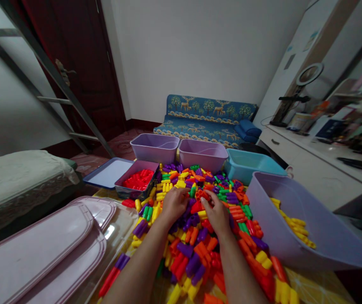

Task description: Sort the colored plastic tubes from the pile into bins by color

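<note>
A wide heap of plastic building blocks [193, 249], ribbed and tube-like, in red, orange, yellow, green and purple, spreads before me. Over its middle, my left hand [175, 204] is curled with the palm down, its fingertips beside a green block [193, 191]. What lies under those fingers is hidden. Close by on the right, my right hand [216, 210] pinches an orange-red block [202, 195] between thumb and fingers. Both forearms reach across the heap, and blocks lie all around the two hands.
Two purple bins [155, 145] and a blue bin [253, 162] stand behind the heap. At right, a larger purple bin [263, 219] holds yellow blocks. A tin box [138, 192] of red blocks sits left, near stacked pink lids [41, 249]. A patterned sofa [206, 114] is beyond.
</note>
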Available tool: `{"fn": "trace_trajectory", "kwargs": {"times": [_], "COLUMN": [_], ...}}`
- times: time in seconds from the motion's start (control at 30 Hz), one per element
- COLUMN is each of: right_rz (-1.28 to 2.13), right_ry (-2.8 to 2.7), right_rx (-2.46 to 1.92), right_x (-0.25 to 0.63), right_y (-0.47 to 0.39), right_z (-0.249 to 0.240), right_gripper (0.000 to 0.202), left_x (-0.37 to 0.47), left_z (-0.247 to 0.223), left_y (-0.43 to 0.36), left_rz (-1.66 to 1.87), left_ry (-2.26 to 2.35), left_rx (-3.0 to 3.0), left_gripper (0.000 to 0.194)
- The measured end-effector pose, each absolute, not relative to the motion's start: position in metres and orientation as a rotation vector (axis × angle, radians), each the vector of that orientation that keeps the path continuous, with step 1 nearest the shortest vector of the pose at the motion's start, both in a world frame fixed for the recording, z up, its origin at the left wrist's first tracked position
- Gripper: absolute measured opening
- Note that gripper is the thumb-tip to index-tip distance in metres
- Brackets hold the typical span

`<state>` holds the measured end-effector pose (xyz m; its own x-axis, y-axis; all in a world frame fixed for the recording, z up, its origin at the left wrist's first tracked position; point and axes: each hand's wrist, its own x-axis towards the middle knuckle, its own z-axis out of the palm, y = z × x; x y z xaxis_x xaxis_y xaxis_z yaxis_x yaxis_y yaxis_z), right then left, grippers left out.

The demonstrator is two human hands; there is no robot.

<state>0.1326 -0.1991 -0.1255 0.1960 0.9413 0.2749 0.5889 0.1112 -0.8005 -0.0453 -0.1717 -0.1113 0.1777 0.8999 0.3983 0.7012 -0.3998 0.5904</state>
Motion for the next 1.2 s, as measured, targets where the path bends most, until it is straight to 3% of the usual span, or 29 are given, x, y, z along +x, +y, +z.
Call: {"fn": "trace_trajectory", "kwargs": {"times": [0.17,0.37,0.47,0.97,1.2], "right_rz": [0.611,0.482,0.512,0.663,0.502], "right_ry": [-1.52,-1.59,-1.645,-1.599,-1.624], "right_rx": [-1.258,-1.202,-1.204,-1.177,-1.154], "right_x": [0.128,0.121,0.12,0.119,0.118], "right_y": [-0.202,-0.204,-0.205,-0.206,-0.206], "right_z": [-0.118,-0.111,-0.111,-0.112,-0.112], "right_gripper": [0.044,0.038,0.042,0.036,0.028], "left_x": [-0.042,-0.041,-0.04,-0.038,-0.037], "left_z": [-0.119,-0.116,-0.109,-0.104,-0.107], "left_y": [-0.165,-0.167,-0.173,-0.178,-0.175], "left_rz": [1.303,1.378,1.331,1.281,1.338], "left_ry": [1.137,0.671,0.542,0.706,0.752], "left_rx": [1.639,1.198,1.198,1.12,1.085], "left_gripper": [0.029,0.062,0.065,0.063,0.066]}}
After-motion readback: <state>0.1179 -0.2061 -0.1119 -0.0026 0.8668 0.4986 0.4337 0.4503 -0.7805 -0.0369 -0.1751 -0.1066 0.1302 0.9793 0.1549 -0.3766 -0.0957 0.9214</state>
